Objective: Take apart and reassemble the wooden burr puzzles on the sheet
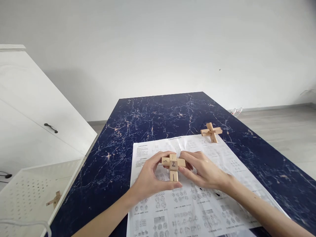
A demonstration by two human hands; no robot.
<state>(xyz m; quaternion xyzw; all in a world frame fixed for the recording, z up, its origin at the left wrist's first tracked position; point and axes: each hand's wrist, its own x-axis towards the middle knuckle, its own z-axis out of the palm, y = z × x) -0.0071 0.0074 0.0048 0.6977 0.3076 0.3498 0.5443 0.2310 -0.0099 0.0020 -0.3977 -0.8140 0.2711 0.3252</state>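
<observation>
A cross-shaped wooden burr puzzle (173, 165) is held between my two hands above the paper sheet. Its blocks carry handwritten marks, with a 2 on the end facing me, a 3 on the left arm and a 1 below. My left hand (154, 172) grips it from the left, thumb under the lower block and fingers at the top. From the right, my right hand (201, 168) pinches the right arm between thumb and fingers. Beneath lies a large creased instruction sheet (163, 197) printed with small diagrams and text.
Another wooden burr puzzle (211, 132) rests at the sheet's upper right edge. The dark blue marbled table (153, 115) reaches toward a white wall. To the left stand a white cabinet (37, 98) and a perforated white surface (29, 187) with a wooden piece (55, 199) on it.
</observation>
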